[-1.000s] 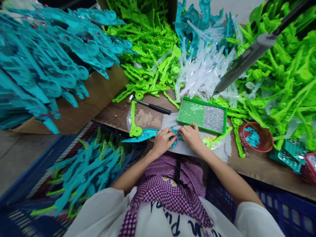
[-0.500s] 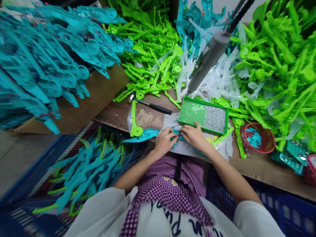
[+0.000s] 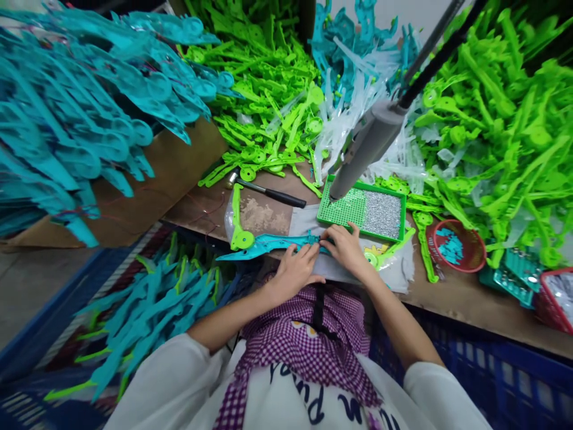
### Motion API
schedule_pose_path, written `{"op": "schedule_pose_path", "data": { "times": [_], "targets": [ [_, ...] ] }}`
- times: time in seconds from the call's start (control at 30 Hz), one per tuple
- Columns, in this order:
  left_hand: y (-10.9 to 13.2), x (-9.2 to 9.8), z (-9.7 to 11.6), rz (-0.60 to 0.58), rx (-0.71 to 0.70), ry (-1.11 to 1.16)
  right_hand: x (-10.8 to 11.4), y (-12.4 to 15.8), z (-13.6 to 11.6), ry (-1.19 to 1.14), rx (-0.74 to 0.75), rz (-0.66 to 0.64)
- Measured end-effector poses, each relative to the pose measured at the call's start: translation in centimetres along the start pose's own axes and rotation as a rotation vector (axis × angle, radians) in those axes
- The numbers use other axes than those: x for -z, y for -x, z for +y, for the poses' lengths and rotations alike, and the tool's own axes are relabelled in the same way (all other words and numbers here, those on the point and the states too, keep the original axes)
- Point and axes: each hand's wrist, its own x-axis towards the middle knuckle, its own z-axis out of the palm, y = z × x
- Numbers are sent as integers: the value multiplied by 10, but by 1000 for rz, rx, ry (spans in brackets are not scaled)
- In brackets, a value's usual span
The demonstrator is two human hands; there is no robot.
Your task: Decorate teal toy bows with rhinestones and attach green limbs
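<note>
A long turquoise plastic part with a pointed left end (image 3: 268,243) lay along the near edge of the brown worktop (image 3: 447,298), its point reaching out past that edge as seen from above. The left hand (image 3: 295,269) was spread over the part's right half, fingers nearly straight, thumb held away toward the purple checked apron (image 3: 313,319). The right hand (image 3: 344,248) was bent nearly shut, fingertips at the part's right end; whether they pinched anything could not be told.

A lime-green plastic arm with a round disc (image 3: 242,236) met the part on the left. Just beyond the right hand stood a green perforated tray of silvery metal pieces (image 3: 403,215), limiting room toward the far edge; a grey cylindrical power driver (image 3: 367,146) hung above its left end. A black-handled hammer (image 3: 273,192) lay farther left. To the right, a strip of brown surface showed between a round red basket (image 3: 480,261) and the near edge, giving the right hand some sideways room.
</note>
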Motion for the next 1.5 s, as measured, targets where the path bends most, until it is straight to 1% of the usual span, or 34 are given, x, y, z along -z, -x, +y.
{"op": "schedule_pose_path", "data": {
  "times": [0.07, 0.1, 0.13, 0.2, 0.23, 0.27, 0.3, 0.33, 0.37, 0.47, 0.5, 0.57, 0.63, 0.7, 0.9, 1.07, 1.13, 1.2, 1.27, 1.4, 1.5],
  "targets": [
    [2, -7, 2, -12, -18, -29, 18, 1, -4, -150, 6, 57],
    [3, -10, 2, -10, -24, -40, 30, 0, -8, -236, 6, 119],
    [3, -13, 1, 1, -25, -48, 43, -1, -12, -317, -3, 209],
    [4, -18, -1, 34, -9, -49, 66, -4, -20, -430, -34, 446],
    [5, -19, -2, 51, 6, -43, 74, -4, -22, -450, -52, 558],
    [6, -20, -3, 69, 24, -34, 79, -2, -23, -443, -67, 640],
    [7, -21, -4, 84, 39, -23, 79, 2, -22, -416, -74, 679],
    [8, -22, -4, 97, 53, -12, 74, 8, -20, -381, -76, 676],
    [9, -23, -4, 109, 66, -3, 66, 17, -16, -352, -79, 635],
    [10, -26, -4, 133, 90, 17, 30, 53, -2, -350, -108, 473],
    [10, -27, -4, 140, 93, 26, 18, 65, 3, -354, -131, 444],
    [10, -28, -4, 152, 91, 52, 1, 83, 8, -326, -188, 447],
    [10, -29, -6, 151, 86, 74, -9, 92, 8, -270, -240, 486],
    [9, -28, -7, 142, 84, 76, -13, 90, 3, -225, -272, 498],
    [9, -27, -5, 144, 106, 46, -19, 63, -11, -92, -370, 384],
    [10, -29, -4, 152, 120, 57, -24, 55, -13, -50, -422, 335],
    [10, -29, -5, 152, 122, 56, -24, 56, -12, -40, -404, 332],
    [10, -29, -5, 151, 118, 60, -24, 59, -9, -21, -348, 339],
    [10, -28, -5, 154, 117, 65, -26, 64, -4, 18, -241, 348],
    [10, -29, -5, 179, 131, 71, -34, 78, 7, 93, -3, 415],
    [10, -31, -5, 189, 132, 75, -40, 86, 12, 130, 82, 448]
  ]
}}
